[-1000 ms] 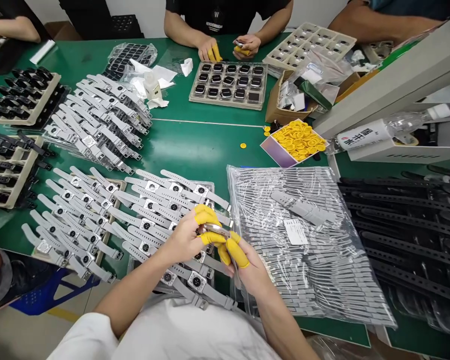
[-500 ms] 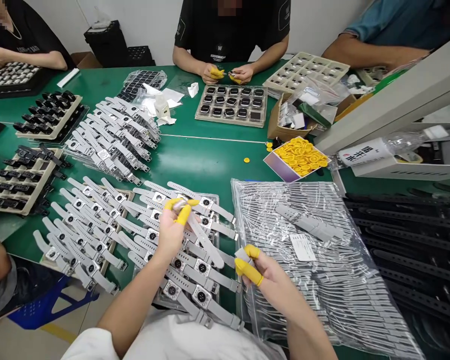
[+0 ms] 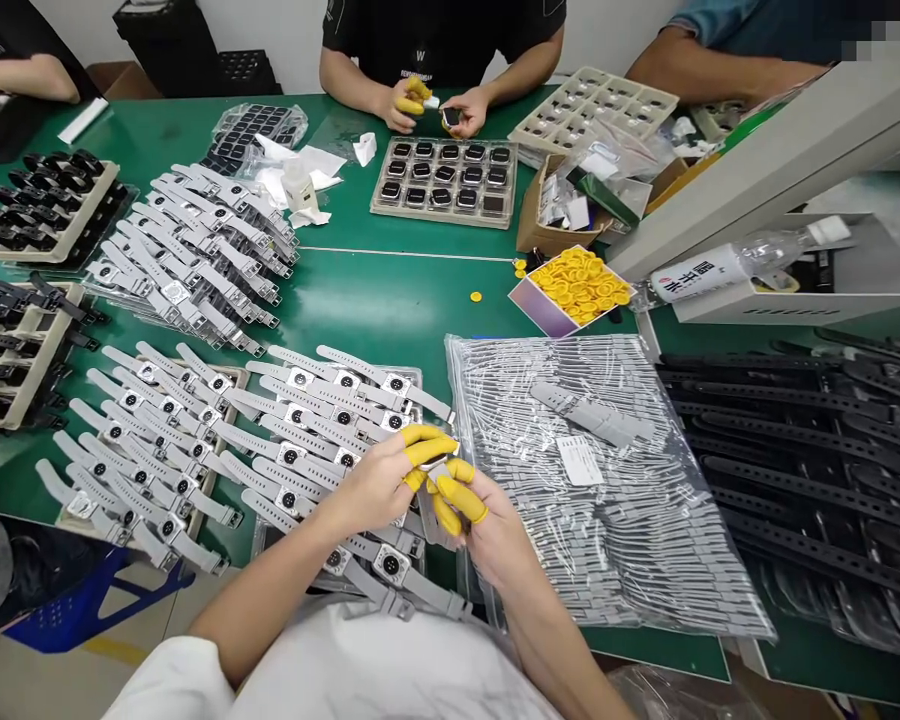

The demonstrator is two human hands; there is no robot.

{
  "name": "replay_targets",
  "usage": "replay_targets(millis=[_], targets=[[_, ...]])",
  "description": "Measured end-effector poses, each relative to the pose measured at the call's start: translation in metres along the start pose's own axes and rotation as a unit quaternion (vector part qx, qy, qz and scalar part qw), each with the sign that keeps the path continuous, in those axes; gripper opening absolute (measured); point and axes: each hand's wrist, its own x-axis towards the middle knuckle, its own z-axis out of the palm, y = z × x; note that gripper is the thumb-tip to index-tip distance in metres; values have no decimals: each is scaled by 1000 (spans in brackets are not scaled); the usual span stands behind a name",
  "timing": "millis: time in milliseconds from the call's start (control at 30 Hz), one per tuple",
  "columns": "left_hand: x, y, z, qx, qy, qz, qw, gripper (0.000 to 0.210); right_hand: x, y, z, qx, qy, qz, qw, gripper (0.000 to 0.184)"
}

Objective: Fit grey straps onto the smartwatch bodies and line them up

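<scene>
My left hand is closed on a watch, its fingertips in yellow finger cots. Yellow cots also cover fingers of my right hand, which pinches a short grey watch strap against the watch's edge. Fingers hide most of that strap and the joint between the two. A length of grey band hangs below my fingers. Under and left of my hands, rows of watches with grey straps lie face down on a tray. Right of them lies a clear bag of grey straps, with a loose strap and a white label on top.
A second tray of grey-strapped watches lies left, with a stacked pile behind. A box of yellow finger cots stands beyond the bag. Black straps lie right. Across the green table, a co-worker's hands hold a watch case.
My hands have come together: the left moved right and down with the watch, the right brought its strap up to it. The view has shifted slightly. The co-worker opposite has moved their hands.
</scene>
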Motion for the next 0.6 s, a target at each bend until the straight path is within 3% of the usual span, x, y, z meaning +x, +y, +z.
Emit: replay_targets(millis=[133, 333, 433, 600], targets=[[0, 2, 2, 6, 13, -22, 1000, 54, 2, -3, 5, 63, 13, 11, 998, 38], [1, 5, -2, 45, -42, -11, 998, 52, 4, 1, 8, 126, 19, 13, 992, 39], [2, 7, -5, 55, -55, 6, 997, 48, 2, 2, 7, 124, 28, 16, 992, 40], [3, 9, -4, 182, -72, 26, 980, 45, -1, 3, 1, 74, 24, 32, 996, 42]])
